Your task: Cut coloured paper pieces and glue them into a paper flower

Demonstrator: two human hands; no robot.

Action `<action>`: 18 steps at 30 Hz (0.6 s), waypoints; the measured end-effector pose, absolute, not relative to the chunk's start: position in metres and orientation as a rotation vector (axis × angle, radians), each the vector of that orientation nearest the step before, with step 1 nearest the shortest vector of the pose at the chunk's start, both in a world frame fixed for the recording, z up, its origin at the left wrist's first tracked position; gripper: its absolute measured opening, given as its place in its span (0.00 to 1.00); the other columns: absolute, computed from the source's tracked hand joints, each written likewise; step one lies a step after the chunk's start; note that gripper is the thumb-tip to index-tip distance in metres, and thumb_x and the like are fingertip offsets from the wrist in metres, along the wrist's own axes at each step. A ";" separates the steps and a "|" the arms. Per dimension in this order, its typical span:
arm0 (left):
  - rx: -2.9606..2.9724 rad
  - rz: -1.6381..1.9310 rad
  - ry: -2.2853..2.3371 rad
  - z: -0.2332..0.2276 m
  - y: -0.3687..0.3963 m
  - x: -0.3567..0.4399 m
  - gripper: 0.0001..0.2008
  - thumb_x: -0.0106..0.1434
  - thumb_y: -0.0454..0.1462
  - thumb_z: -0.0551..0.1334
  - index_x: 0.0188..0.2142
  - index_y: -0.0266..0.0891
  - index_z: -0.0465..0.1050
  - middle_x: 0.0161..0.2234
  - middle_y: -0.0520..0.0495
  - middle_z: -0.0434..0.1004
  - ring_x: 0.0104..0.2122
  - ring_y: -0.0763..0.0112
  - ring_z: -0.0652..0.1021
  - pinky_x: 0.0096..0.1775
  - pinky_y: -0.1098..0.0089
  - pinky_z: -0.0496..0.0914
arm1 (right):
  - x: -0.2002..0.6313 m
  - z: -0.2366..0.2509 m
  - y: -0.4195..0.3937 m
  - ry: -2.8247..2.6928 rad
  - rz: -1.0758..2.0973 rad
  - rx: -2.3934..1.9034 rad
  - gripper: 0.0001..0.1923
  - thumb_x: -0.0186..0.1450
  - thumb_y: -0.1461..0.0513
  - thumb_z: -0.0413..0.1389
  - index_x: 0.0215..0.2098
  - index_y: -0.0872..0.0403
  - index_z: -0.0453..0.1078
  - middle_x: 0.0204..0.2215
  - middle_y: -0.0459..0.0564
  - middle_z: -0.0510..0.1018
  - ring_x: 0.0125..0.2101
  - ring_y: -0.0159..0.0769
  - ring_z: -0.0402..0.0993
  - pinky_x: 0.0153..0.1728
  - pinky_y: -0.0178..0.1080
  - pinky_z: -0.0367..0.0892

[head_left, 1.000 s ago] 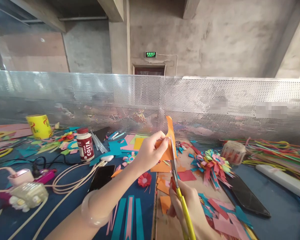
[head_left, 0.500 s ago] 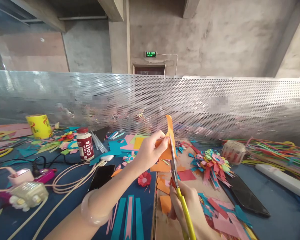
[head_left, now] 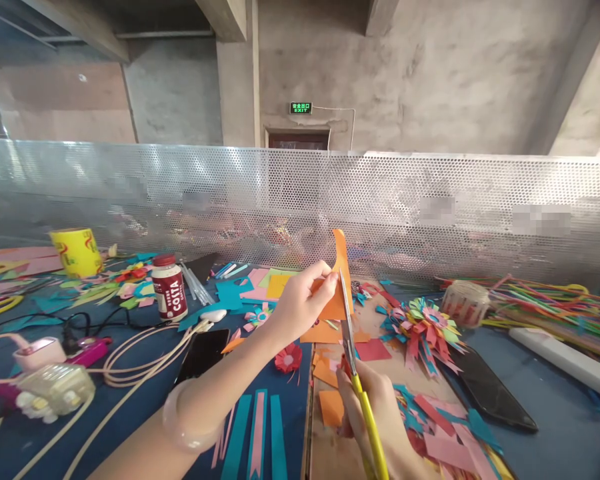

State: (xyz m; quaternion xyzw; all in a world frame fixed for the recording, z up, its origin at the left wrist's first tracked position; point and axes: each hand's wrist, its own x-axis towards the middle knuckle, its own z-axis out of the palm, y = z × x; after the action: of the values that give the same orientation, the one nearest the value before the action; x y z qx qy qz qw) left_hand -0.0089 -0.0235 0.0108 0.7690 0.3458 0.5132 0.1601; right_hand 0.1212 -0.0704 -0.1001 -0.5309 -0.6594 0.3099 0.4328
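Note:
Between thumb and fingers my left hand (head_left: 303, 297) pinches a piece of orange paper (head_left: 341, 257), raised above the table, with a curled strip standing up at its top. My right hand (head_left: 373, 400) is closed round scissors (head_left: 349, 327) with yellow handles. The blades point up and lie against the orange paper, just right of my left fingertips. Below my hands are orange paper scraps (head_left: 331, 408) and a red paper flower (head_left: 288, 358). Teal paper strips (head_left: 279, 437), one with a pink strip on it, lie nearer to me.
A Costa bottle (head_left: 169, 288), cables (head_left: 125, 363) and a yellow tape roll (head_left: 76, 252) are on the left. A multicoloured paper flower (head_left: 425, 327), a phone (head_left: 497, 390) and a glass jar (head_left: 465, 303) sit on the right. Behind stands a perforated metal screen (head_left: 300, 200).
My hands, the orange paper and the scissors keep nearly the same pose. Another person's hand at the far left edge has gone out of view.

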 end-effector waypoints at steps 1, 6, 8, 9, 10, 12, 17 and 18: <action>2.197 1.465 0.993 0.011 -0.023 -0.009 0.13 0.64 0.42 0.48 0.24 0.40 0.54 0.21 0.56 0.52 0.21 0.77 0.57 0.23 0.73 0.54 | 0.121 -0.100 -0.070 -1.638 0.769 -1.322 0.19 0.60 0.49 0.44 0.19 0.52 0.52 0.08 0.39 0.57 0.13 0.27 0.57 0.14 0.29 0.51; 2.204 1.463 0.993 0.011 -0.023 -0.009 0.14 0.64 0.42 0.48 0.24 0.40 0.54 0.21 0.56 0.51 0.20 0.77 0.56 0.23 0.72 0.53 | 0.121 -0.101 -0.070 -1.620 0.788 -1.324 0.19 0.60 0.49 0.44 0.18 0.51 0.49 0.08 0.40 0.56 0.13 0.27 0.58 0.14 0.29 0.52; 2.200 1.466 0.994 0.010 -0.023 -0.009 0.14 0.64 0.42 0.48 0.24 0.40 0.54 0.20 0.56 0.50 0.20 0.77 0.55 0.22 0.72 0.52 | 0.121 -0.101 -0.069 -1.619 0.796 -1.325 0.19 0.59 0.49 0.44 0.18 0.51 0.50 0.08 0.39 0.55 0.13 0.28 0.58 0.14 0.29 0.52; 2.199 1.469 0.992 0.010 -0.023 -0.010 0.14 0.64 0.42 0.48 0.24 0.40 0.54 0.21 0.56 0.50 0.20 0.77 0.55 0.23 0.72 0.52 | 0.121 -0.101 -0.069 -1.617 0.798 -1.324 0.19 0.59 0.50 0.45 0.18 0.51 0.50 0.08 0.39 0.55 0.13 0.28 0.57 0.14 0.30 0.52; 2.200 1.474 0.989 0.010 -0.023 -0.010 0.14 0.64 0.42 0.48 0.24 0.40 0.54 0.21 0.56 0.50 0.20 0.77 0.55 0.23 0.72 0.52 | 0.121 -0.101 -0.069 -1.614 0.800 -1.324 0.18 0.59 0.50 0.45 0.18 0.51 0.50 0.08 0.39 0.55 0.13 0.28 0.57 0.14 0.30 0.51; 2.205 1.474 0.986 0.010 -0.023 -0.010 0.13 0.64 0.42 0.48 0.24 0.40 0.54 0.21 0.56 0.51 0.20 0.77 0.56 0.23 0.72 0.53 | 0.122 -0.102 -0.068 -1.606 0.805 -1.322 0.19 0.58 0.50 0.46 0.18 0.52 0.49 0.08 0.39 0.55 0.13 0.27 0.57 0.14 0.30 0.51; 2.214 1.475 0.996 0.012 -0.022 -0.009 0.13 0.64 0.41 0.48 0.24 0.40 0.54 0.21 0.56 0.52 0.21 0.77 0.57 0.25 0.72 0.54 | 0.125 -0.104 -0.065 -1.624 0.829 -1.299 0.20 0.59 0.49 0.47 0.18 0.51 0.48 0.08 0.38 0.51 0.13 0.27 0.56 0.14 0.30 0.52; 2.218 1.486 0.993 0.012 -0.023 -0.009 0.13 0.64 0.40 0.48 0.24 0.40 0.54 0.21 0.56 0.52 0.22 0.77 0.57 0.26 0.72 0.55 | 0.125 -0.104 -0.065 -1.629 0.842 -1.293 0.20 0.59 0.49 0.47 0.18 0.51 0.48 0.08 0.38 0.51 0.13 0.27 0.56 0.14 0.29 0.52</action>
State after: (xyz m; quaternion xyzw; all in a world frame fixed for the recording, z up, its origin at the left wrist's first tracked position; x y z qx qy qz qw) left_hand -0.0091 -0.0225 0.0121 0.7703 0.3448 0.5162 0.1461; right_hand 0.1249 -0.0645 -0.1035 -0.5192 -0.6542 0.3379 0.4338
